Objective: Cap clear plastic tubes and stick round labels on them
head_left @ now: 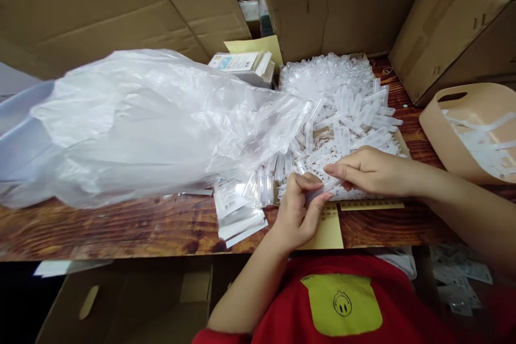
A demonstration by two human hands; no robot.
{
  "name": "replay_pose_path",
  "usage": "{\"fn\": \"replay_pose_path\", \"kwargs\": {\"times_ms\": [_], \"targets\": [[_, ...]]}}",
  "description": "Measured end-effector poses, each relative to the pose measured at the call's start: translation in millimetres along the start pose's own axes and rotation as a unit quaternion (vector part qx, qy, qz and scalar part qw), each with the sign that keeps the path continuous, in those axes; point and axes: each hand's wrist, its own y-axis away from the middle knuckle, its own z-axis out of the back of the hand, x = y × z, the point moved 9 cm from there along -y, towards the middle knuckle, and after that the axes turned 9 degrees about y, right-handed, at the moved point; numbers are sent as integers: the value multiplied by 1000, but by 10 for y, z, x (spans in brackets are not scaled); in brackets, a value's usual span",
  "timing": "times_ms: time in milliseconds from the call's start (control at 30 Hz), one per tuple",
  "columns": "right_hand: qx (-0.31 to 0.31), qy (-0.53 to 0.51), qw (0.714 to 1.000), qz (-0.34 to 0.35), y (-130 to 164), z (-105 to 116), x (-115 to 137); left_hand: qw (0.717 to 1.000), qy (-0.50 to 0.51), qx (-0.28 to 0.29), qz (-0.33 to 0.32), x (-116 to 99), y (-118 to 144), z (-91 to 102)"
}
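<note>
A: Red shirt (282, 306) with yellow patch (342, 303) is seen nearest, on the near side of the fingers. Left hand?

B: Left hand (299, 209): fingers curled in, a clear plastic piece (316, 192) is pinched between thumb and forefinger. Partly hidden, so exact shape can't be told

A: Right hand (368, 171)?

B: Fingers bent, thumb tip set just by the left fingertips. Whether anything is gripped there can't be told

A: So where's the clear piece?

B: Between both sets of fingertips, held over the near part of a shallow cardboard tray (404, 145)

A: Past the fingers?

B: Small white parts (318, 160) are heaped just beyond; farther out, clear tubes (366, 110) are piled. Cardboard boxes (346, 5) are stood well behind

A: Left of the fingers?

B: Flat packets (231, 201) are laid near; beyond those, a big clear bag (161, 118) is spread over the wooden table (141, 231)

A: Right?

B: A beige basket (439, 134) is placed well off the right fingers, white strips (479, 145) inside. Yellow sheet (328, 228) is seen just nearer than the left fingertips
</note>
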Motion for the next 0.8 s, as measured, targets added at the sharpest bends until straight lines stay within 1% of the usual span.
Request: {"fn": "replay_pose_path", "kwargs": {"times_ms": [33,100,133,233,267,367,433,467,533,600,667,733,800], "targets": [[-10,2,1000,-5,9,11,-9,1000,6,0,1,-5,-5,-7],[-43,21,999,16,32,57,28,1000,16,-3,7,-2,-6,-6],[-45,31,998,26,42,54,46,1000,17,-5,10,-2,0,1],[4,60,998,18,65,-41,25,1000,3,-7,28,12,33,17],[8,64,998,11,75,-45,13,999,1,-7,43,29,46,21],[-31,49,998,35,114,32,74,995,25,0,93,87,78,-3],[-26,42,998,40,136,9,87,994,44,3,104,90,88,-32],[-17,51,998,29,143,-21,70,993,49,4,105,88,91,-45],[-18,76,997,15,154,-47,51,992,55,2,110,97,101,-66],[-31,87,995,42,162,-42,116,991,69,7,117,110,112,-97],[-23,86,994,65,160,-49,174,991,85,20,105,84,111,-137],[5,87,995,53,151,-64,171,993,83,26,77,22,99,-152],[10,82,996,43,151,-41,178,997,61,11,55,-32,86,-122]]}}
